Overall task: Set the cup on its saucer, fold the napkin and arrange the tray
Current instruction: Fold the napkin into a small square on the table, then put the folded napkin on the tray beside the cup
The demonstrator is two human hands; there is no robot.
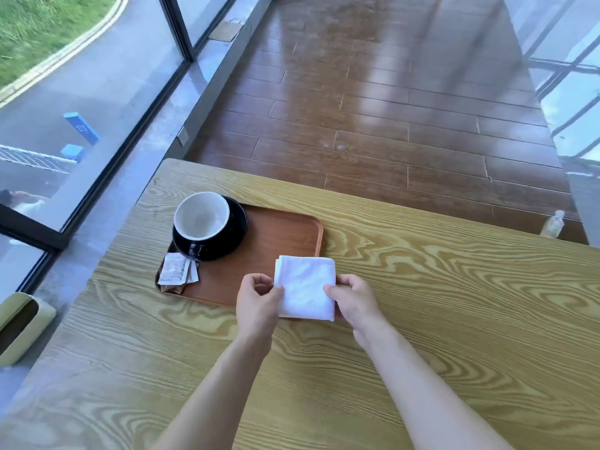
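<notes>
A black cup with a white inside [201, 219] stands on a black saucer [235, 219] at the far left of the brown tray [279, 235]. Several small paper sachets [177, 272] lie on the tray's near left corner. A white napkin [305, 285], folded into a small square, rests over the tray's near right corner. My left hand [258, 302] pinches its left edge. My right hand [355, 302] grips its right edge, thumb on top.
The tray sits on a light wooden table [422, 303] whose left edge runs beside a glass window wall. A small clear bottle [553, 224] stands at the table's far right edge. A pale green chair back [19, 323] is at the left.
</notes>
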